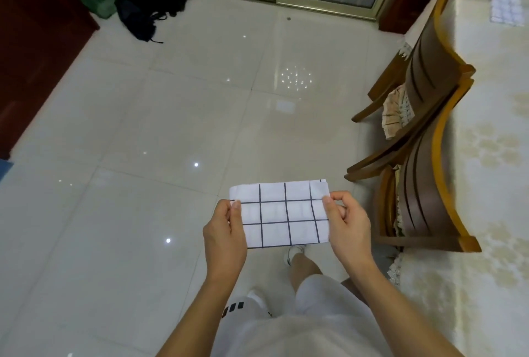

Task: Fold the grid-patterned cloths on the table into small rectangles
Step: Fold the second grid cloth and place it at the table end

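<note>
Table (486, 156) at right w/ cream patterned cover; one grid cloth (506, 10), prob. folded, lies flat on far end.

Second grid cloth (506, 8) on the table (486, 156) blurred, cut by the right edge.

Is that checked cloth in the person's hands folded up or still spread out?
Folded. The grid-patterned cloth is a small rectangle held in the air by the left hand and right hand, with layered edges showing at its top right corner.

Folded white black-gridded cloth (282, 215) held flat midair.
</note>
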Available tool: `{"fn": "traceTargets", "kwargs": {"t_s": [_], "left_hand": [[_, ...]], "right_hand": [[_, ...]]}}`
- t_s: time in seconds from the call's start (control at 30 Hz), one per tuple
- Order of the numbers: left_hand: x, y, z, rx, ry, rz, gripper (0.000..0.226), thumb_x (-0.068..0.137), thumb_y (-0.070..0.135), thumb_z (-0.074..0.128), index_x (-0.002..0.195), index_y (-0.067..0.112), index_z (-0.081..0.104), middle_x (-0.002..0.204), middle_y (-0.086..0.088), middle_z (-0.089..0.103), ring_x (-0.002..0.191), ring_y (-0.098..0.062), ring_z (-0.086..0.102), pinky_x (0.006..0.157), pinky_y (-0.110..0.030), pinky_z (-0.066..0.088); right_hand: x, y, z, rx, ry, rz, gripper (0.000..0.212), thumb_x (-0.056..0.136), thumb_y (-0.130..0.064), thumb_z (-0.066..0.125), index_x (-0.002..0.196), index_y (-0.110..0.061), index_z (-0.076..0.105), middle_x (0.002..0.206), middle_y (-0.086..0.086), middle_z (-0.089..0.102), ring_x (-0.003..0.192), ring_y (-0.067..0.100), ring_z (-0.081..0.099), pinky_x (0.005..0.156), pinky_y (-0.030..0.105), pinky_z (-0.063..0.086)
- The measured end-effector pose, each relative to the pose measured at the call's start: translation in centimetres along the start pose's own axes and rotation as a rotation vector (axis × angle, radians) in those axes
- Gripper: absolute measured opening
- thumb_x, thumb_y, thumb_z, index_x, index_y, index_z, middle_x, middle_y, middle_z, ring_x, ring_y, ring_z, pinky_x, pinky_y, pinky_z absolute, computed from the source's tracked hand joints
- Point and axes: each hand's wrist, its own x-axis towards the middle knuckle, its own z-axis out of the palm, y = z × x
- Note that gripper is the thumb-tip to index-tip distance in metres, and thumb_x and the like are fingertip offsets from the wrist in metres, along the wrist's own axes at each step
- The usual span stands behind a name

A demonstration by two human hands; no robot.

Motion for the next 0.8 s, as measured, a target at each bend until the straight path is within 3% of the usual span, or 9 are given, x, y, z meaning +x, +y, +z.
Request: {"fn": "traceTargets", "kwargs": {"t_s": [0.1,0.2,0.3,0.4,0.53,0.6,0.7,0.8], "left_hand": [[3.0,2.8,2.9,-0.011,-0.003,0.001,0.033,0.103,0.031,0.044,0.073,0.017,0.048,0.058,0.009,0.046,0.053,-0.005,0.042,0.047,-0.018,0.033],[6.2,6.2,6.0,-0.016,-0.012,0.001,0.034,0.103,0.03,0.045,0.07,0.022,0.044,0.052,0.013,0.043,0.051,-0.005,0.041,0.046,-0.018,0.031],[9.0,9.6,9.1,-0.013,-0.021,0.015,0.034,0.103,0.029,0.045,0.07,0.023,0.045,0.053,0.012,0.042,0.049,-0.004,0.041,0.045,-0.017,0.032],[11.6,12.7,12.1,-0.007,-0.03,0.029,0.034,0.103,0.027,0.045,0.069,0.023,0.045,0.054,0.011,0.042,0.048,-0.002,0.042,0.045,-0.015,0.033],[14.4,15.2,15.5,0.006,-0.053,0.026,0.035,0.103,0.028,0.044,0.069,0.021,0.045,0.05,0.012,0.043,0.047,-0.003,0.041,0.045,-0.015,0.032],[15.7,15.9,16.8,0.017,-0.07,0.031,0.035,0.103,0.029,0.044,0.07,0.019,0.045,0.049,0.016,0.045,0.047,-0.005,0.039,0.045,-0.016,0.03],[17.6,17.1,18.4,0.022,-0.09,0.049,0.035,0.103,0.03,0.044,0.07,0.018,0.044,0.049,0.015,0.045,0.047,-0.006,0.037,0.045,-0.017,0.03],[19.6,18.2,19.6,0.026,-0.097,0.069,0.035,0.103,0.027,0.045,0.069,0.019,0.043,0.051,0.011,0.04,0.046,-0.004,0.039,0.044,-0.014,0.031]], "right_hand": [[4.5,-0.4,-1.3,0.016,0.015,0.0,0.012,0.101,-0.028,0.053,0.092,-0.026,0.061,0.072,0.017,0.064,0.07,0.033,0.062,0.059,0.046,0.053],[9.5,-0.9,-3.0,0.042,0.035,0.0,0.012,0.102,-0.024,0.053,0.094,-0.022,0.062,0.063,-0.002,0.062,0.061,0.012,0.063,0.052,0.025,0.053],[14.2,-1.5,-5.0,0.05,0.039,0.019,0.012,0.101,-0.025,0.054,0.094,-0.021,0.062,0.067,0.001,0.064,0.064,0.014,0.064,0.054,0.03,0.056],[18.5,-2.3,-6.8,0.065,0.056,0.001,0.014,0.101,-0.022,0.054,0.094,-0.015,0.063,0.061,-0.01,0.061,0.057,0.004,0.058,0.05,0.019,0.047],[22.8,-2.9,-8.7,0.046,0.098,0.004,0.015,0.1,-0.026,0.055,0.088,-0.02,0.062,0.061,0.014,0.054,0.061,0.033,0.053,0.054,0.041,0.047],[24.5,-3.0,-9.3,0.054,0.112,0.003,0.016,0.1,-0.024,0.055,0.086,-0.02,0.061,0.061,0.011,0.053,0.059,0.03,0.051,0.055,0.037,0.046],[27.0,-3.2,-9.8,0.069,0.121,0.007,0.017,0.1,-0.02,0.056,0.085,-0.019,0.061,0.054,-0.008,0.05,0.051,0.007,0.044,0.051,0.016,0.04],[29.3,-3.1,-9.7,0.075,0.118,0.024,0.016,0.101,-0.021,0.055,0.087,-0.019,0.063,0.059,-0.011,0.055,0.055,0.003,0.049,0.053,0.013,0.042]]}}
